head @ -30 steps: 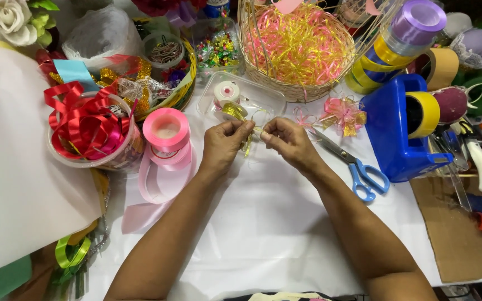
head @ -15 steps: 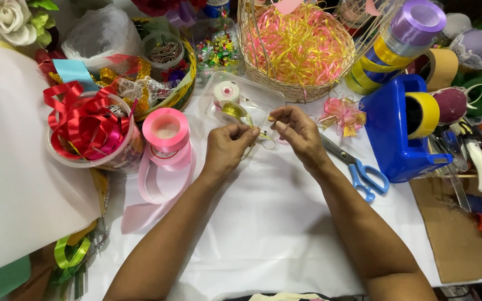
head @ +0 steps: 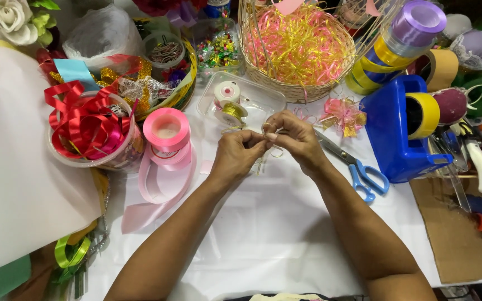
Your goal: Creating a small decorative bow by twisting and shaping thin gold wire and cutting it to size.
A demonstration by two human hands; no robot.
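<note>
Hands meet mid-bench: left hand (head: 240, 153) and right hand (head: 294, 139) both pinch a thin gold ribbon (head: 263, 161), fingertips touching, w/ a strand hanging just below them over the white bench (head: 263, 234). Pink ribbon roll (head: 167, 131) sits near left hand; blue-handled scissors (head: 358, 170) just beside right wrist. Clear tray (head: 260, 100) w/ small spools lies right behind hands, wicker basket (head: 297, 89) beyond.

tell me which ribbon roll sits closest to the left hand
The pink ribbon roll, just left of the left hand; the purple, yellow and blue rolls are stacked far right.
</note>
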